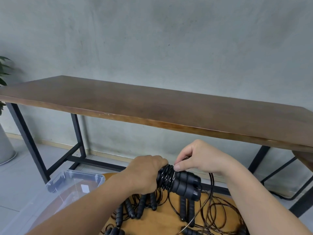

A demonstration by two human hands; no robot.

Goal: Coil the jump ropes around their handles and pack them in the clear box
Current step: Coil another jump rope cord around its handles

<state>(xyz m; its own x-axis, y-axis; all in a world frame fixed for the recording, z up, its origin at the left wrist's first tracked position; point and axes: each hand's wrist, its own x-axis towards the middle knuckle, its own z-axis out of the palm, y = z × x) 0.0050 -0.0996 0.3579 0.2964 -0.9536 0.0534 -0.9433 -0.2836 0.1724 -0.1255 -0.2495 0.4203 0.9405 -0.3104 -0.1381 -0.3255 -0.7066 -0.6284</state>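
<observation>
Near edge: loose jump ropes (169, 212), black handles and thin dark cord, lie tangled on a wooden surface (162, 223). Above them, the left hand (144, 173) is curled round one end of a pair of black handles (184, 185), forearm entering from the lower left. The right hand (196, 158), forearm from the lower right, pinches the cord (211, 184) between thumb and fingertips against the wound coil (167, 177) at mid-handle. Left: the clear box (74, 182) stands open. Far: a long wooden table (152, 106) against a grey wall.
</observation>
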